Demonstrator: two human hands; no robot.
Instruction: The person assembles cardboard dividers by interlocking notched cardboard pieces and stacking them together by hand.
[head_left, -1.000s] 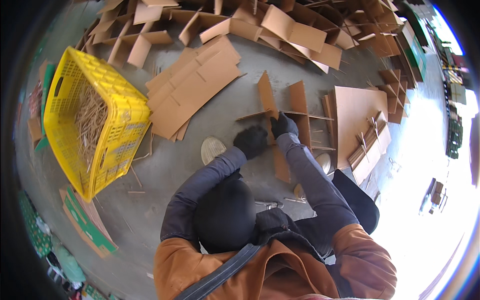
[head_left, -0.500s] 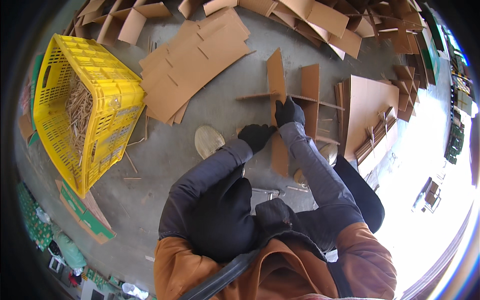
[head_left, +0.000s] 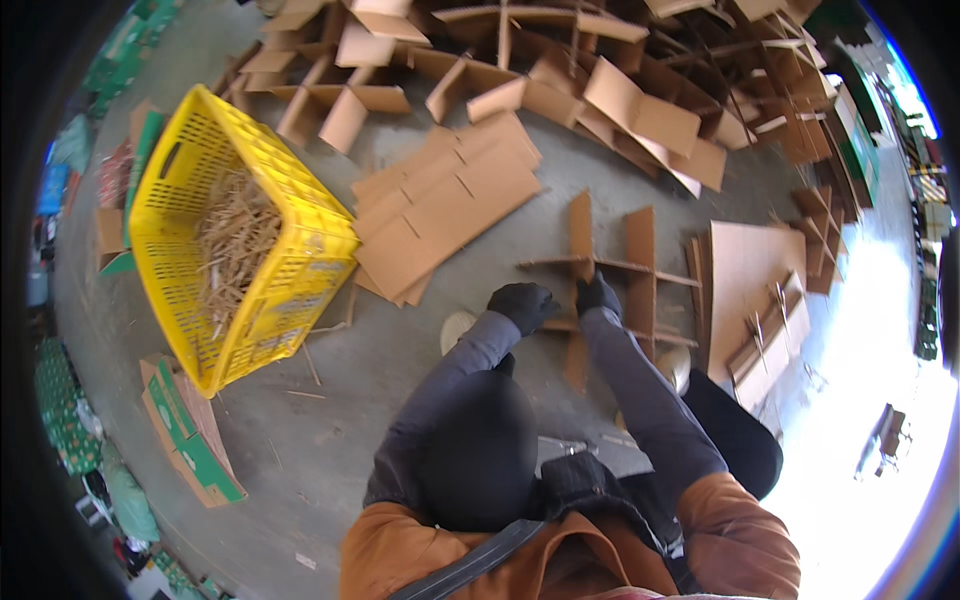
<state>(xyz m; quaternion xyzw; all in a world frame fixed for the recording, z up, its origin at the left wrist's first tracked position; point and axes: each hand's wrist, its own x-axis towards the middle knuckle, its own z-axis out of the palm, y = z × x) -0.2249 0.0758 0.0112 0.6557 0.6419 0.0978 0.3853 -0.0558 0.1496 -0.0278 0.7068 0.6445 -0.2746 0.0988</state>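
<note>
A cardboard divider (head_left: 641,243) of crossing strips stands on the floor in front of me. My right hand (head_left: 597,295), in a black glove, is closed on its left lengthwise strip (head_left: 581,228), between the two cross strips. Beside it, my left hand (head_left: 522,306), also gloved in black, is curled at the left end of the nearer cross strip; its fingertips are partly hidden. The farther cross strip (head_left: 548,264) sticks out to the left past the lengthwise strip.
Flat slotted cardboard sheets (head_left: 450,205) lie ahead to the left. A yellow crate (head_left: 318,238) on its side holds thin sticks. More cardboard sheets (head_left: 750,270) stand at the right. Assembled dividers (head_left: 640,110) pile up at the back. A green-and-brown carton piece (head_left: 190,432) lies left.
The whole view has shifted, so the floor things sit lower and farther right. The left lengthwise strip now looks lower against the cross strips. My hands remain at the divider.
</note>
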